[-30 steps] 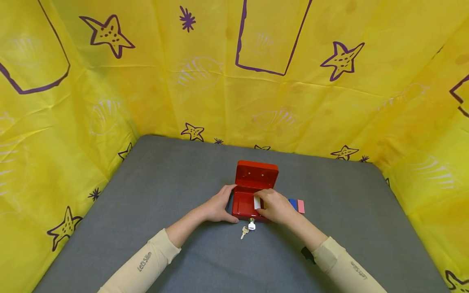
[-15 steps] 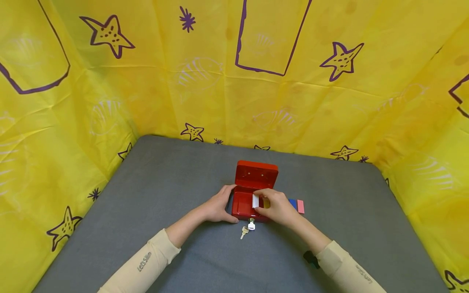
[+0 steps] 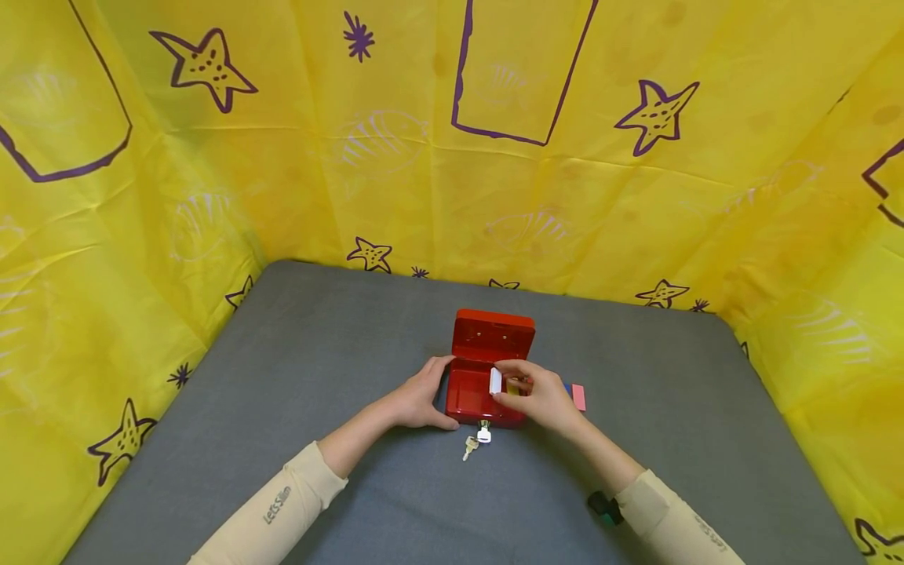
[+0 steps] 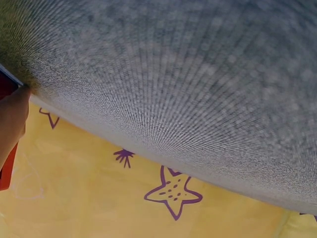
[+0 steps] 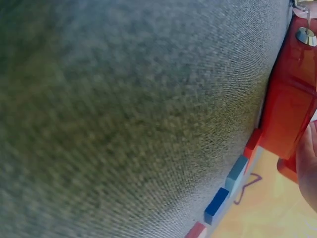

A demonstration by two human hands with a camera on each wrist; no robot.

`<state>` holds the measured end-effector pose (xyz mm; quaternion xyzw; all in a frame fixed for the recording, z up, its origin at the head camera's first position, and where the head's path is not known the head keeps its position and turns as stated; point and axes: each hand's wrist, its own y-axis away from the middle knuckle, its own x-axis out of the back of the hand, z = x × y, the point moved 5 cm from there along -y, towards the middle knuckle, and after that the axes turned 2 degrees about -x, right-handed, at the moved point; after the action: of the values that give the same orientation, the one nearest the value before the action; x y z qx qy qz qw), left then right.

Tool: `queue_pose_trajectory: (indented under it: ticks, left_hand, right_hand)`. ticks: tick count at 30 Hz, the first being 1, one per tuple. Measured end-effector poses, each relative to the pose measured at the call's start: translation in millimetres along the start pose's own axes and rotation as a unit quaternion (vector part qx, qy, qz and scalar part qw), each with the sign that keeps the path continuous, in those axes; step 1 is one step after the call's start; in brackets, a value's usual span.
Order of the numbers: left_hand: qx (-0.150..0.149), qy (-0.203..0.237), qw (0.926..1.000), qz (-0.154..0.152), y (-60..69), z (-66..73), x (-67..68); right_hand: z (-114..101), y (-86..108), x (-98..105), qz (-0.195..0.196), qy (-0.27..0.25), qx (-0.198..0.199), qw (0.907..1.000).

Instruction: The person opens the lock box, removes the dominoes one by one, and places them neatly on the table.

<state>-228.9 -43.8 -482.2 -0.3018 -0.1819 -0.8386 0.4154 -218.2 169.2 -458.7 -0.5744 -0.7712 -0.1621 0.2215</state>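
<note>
A red cash box [image 3: 466, 396] stands with its lid [image 3: 494, 333] raised. My left hand [image 3: 418, 399] holds the box at its left side, thumb at the front corner and fingers at the back corner. Between the thumb and fingers of my right hand [image 3: 540, 396] is a small white block [image 3: 496, 381], pinched over the right half of the box. Something yellow [image 3: 513, 387] shows beneath that hand. One key [image 3: 483, 433] sits in the front lock, and a second key [image 3: 470, 448] hangs beside it.
Right of the box lie a pink block [image 3: 579, 397] and a blue block [image 3: 568, 389], partly covered by my right hand. The right wrist view also has a light blue block [image 5: 237, 172] and a red block [image 5: 252, 142] there. Yellow patterned cloth [image 3: 438, 204] walls the grey table [image 3: 339, 337].
My right hand has turned and shifted slightly right, and the white block in it shows more fully. The left hand keeps its place on the box.
</note>
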Motion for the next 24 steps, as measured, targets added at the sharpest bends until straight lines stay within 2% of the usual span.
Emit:
queue_pose_trajectory:
  ticks: [7, 15, 24]
  left_hand:
    - [-0.003, 0.001, 1.0, 0.001, 0.3, -0.6, -0.1]
    - [-0.011, 0.004, 0.9999, 0.006, 0.2, 0.2, 0.8]
    - [-0.001, 0.006, 1.0, -0.001, 0.0, -1.9, -0.3]
  right_hand:
    - [7.8, -0.3, 1.4, -0.003, -0.063, -0.027, 0.9976]
    - [13.4, 1.0, 4.9, -0.006, -0.141, -0.046, 0.9889]
    - [19.6, 8.1, 11.9, -0.007, -0.182, -0.087, 0.9794]
